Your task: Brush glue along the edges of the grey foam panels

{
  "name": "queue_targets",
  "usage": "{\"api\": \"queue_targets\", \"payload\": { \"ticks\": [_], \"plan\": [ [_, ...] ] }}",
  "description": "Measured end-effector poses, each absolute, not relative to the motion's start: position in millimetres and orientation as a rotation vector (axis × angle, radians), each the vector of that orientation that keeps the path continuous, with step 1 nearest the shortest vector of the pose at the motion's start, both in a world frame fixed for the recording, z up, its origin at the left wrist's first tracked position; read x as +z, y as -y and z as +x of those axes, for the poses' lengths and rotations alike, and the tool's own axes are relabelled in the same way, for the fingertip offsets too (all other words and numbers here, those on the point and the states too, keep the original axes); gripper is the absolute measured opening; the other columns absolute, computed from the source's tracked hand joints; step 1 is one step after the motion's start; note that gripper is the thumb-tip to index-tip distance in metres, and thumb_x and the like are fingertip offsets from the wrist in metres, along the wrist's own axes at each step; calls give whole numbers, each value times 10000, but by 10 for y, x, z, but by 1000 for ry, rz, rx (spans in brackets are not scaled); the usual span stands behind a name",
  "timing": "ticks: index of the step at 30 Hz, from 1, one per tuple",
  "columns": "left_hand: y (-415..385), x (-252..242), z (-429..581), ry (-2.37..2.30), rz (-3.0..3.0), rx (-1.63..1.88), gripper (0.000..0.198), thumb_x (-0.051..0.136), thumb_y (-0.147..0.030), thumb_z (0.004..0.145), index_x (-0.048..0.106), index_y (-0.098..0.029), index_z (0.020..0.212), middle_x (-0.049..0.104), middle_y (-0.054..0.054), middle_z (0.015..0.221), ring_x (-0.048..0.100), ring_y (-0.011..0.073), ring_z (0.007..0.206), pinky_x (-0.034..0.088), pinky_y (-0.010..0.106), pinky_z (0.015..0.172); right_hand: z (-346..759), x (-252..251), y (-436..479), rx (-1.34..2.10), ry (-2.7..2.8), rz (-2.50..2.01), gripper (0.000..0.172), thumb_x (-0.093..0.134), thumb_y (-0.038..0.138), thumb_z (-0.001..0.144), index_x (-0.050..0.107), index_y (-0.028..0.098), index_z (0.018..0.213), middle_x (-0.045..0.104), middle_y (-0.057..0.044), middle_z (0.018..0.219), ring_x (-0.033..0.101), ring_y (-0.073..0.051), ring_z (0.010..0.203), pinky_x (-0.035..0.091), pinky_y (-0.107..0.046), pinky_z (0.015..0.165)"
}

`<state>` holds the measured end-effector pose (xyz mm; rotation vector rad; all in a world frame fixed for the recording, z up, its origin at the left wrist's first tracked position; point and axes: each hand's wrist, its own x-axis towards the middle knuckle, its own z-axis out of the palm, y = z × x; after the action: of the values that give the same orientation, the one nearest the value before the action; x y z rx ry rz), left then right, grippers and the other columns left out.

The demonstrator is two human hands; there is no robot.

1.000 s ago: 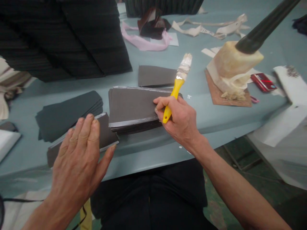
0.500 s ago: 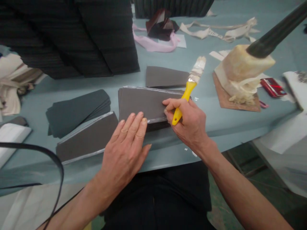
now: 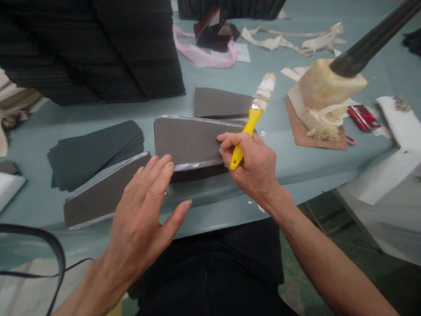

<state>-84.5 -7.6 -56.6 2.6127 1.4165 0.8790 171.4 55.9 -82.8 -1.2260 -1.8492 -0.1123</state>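
My right hand (image 3: 251,162) is closed around the yellow handle of a paintbrush (image 3: 251,120), its white-coated bristles pointing up and away from me. That hand rests at the right end of a stack of brown-grey tapered panels (image 3: 187,140), whose long edges carry a whitish coating. My left hand (image 3: 141,206) is open, thumb apart from the fingers, with its fingertips at the stack's near left corner; whether they touch it I cannot tell. Left of the stack lies another brown panel (image 3: 98,191) with white edges, partly behind my left hand. Beside it is a fan of dark green-grey panels (image 3: 95,149).
Tall black stacks (image 3: 98,48) stand at the back left. To the right, a glue-crusted block (image 3: 322,87) with a dark handle sits on a brown board (image 3: 297,127), near a red case (image 3: 363,117). Further brown panels (image 3: 220,102) lie behind the stack. Fabric scraps (image 3: 207,55) lie farther back.
My left hand has moved left and toward me, off the top of the panel stack, and its thumb has spread. My right hand still holds the paintbrush. The view has shifted slightly.
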Motion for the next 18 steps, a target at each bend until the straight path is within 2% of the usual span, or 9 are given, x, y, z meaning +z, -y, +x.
{"api": "queue_targets", "payload": {
  "ticks": [2, 5, 8, 11, 13, 16, 18],
  "plan": [
    [144, -471, -779, -1372, 2289, 984, 750, 751, -304, 990, 445, -340, 1674, 619, 57, 1639, 569, 293, 1541, 460, 460, 1333, 1714, -827, -559, -109, 1851, -1228, 202, 695, 74, 938, 654, 257, 1015, 867, -11, 1109, 795, -224, 963, 591, -343, 804],
    [220, -313, -684, -1200, 1562, 1109, 520, 717, -355, 1024, 624, -446, 1527, 712, -23, 1529, 674, 254, 1428, 583, 401, 1221, 1709, -829, -557, -109, 1837, -1235, 211, 697, 66, 933, 652, 261, 1002, 868, -5, 1112, 796, -222, 966, 589, -340, 801],
    [197, -216, -607, -1056, 1022, 1174, 363, 834, -426, 938, 794, -424, 1299, 804, -28, 1371, 747, 254, 1321, 659, 343, 1092, 1704, -831, -554, -100, 1833, -1236, 214, 696, 60, 926, 651, 262, 980, 868, -4, 1118, 798, -224, 979, 593, -340, 813],
    [135, -192, -570, -1095, 775, 1173, 379, 947, -431, 818, 848, -353, 1175, 847, 6, 1266, 813, 244, 1180, 694, 289, 980, 1702, -829, -552, -89, 1833, -1233, 201, 689, 68, 930, 655, 259, 982, 868, -9, 1118, 799, -225, 975, 597, -345, 817],
    [112, -192, -564, -1174, 698, 1155, 394, 999, -424, 747, 862, -317, 1101, 874, 18, 1147, 848, 224, 1022, 715, 250, 846, 1702, -827, -551, -79, 1834, -1241, 189, 677, 75, 939, 656, 259, 981, 867, -13, 1122, 798, -225, 980, 598, -348, 822],
    [94, -177, -572, -1246, 711, 1143, 428, 1061, -484, 617, 859, -275, 931, 839, -5, 801, 785, 164, 656, 655, 204, 571, 1704, -829, -549, -77, 1835, -1254, 176, 663, 86, 945, 657, 258, 981, 867, -20, 1127, 792, -226, 988, 600, -349, 834],
    [64, -143, -585, -1230, 794, 1177, 384, 1031, -530, 656, 795, -244, 754, 665, -46, 552, 610, 103, 474, 566, 197, 480, 1706, -833, -547, -81, 1838, -1253, 168, 652, 93, 947, 659, 256, 989, 866, -27, 1126, 788, -227, 983, 599, -349, 837]
  ]
}}
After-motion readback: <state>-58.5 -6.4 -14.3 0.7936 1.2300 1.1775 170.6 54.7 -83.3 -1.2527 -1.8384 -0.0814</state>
